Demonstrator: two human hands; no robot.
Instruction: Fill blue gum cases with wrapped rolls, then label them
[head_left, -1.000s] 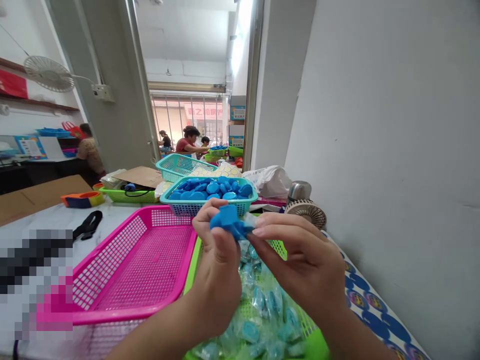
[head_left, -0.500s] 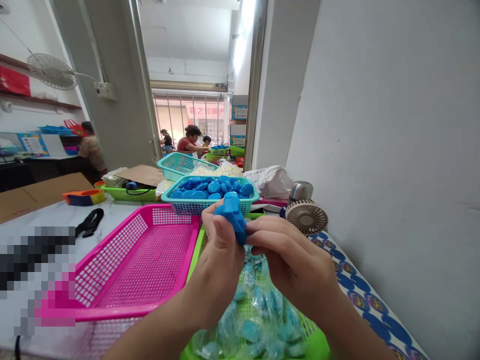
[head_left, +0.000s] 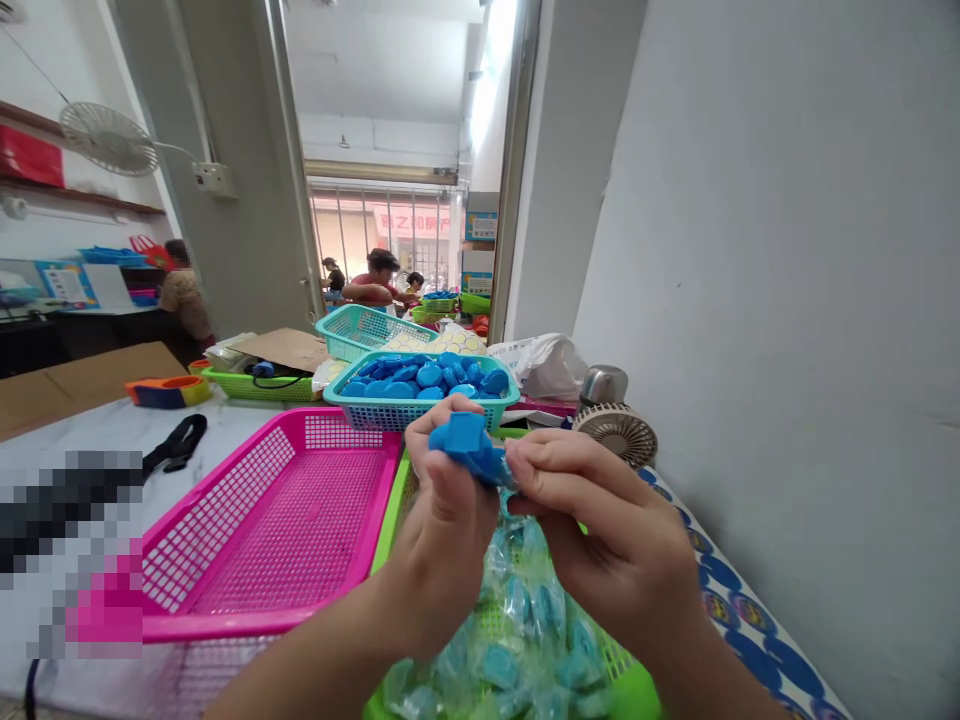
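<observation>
A blue plastic piece [head_left: 463,437] with a squared block on top is gripped in my left hand [head_left: 442,510], thumb towards me and fingers behind it. My right hand [head_left: 611,500] is closed in a pinch at the piece's right end, where a small shiny, see-through bit shows; what exactly the fingertips hold is partly hidden. Below both hands lies a green basket [head_left: 386,530] of light-blue items in clear wrappers [head_left: 501,665]. Just beyond my hands, a turquoise basket [head_left: 420,412] is heaped with round blue plastic pieces [head_left: 429,375].
A pink basket [head_left: 281,530] stands to the left, with a black strap [head_left: 180,445] and an orange-and-blue tape dispenser [head_left: 166,390] beyond. A small fan [head_left: 616,432] and a sheet of round stickers [head_left: 739,600] lie right, along the wall. Other people [head_left: 379,275] sit farther back.
The blue piece has tipped so its block faces me more. My right hand has shifted slightly right, and a see-through bit now shows between it and the piece.
</observation>
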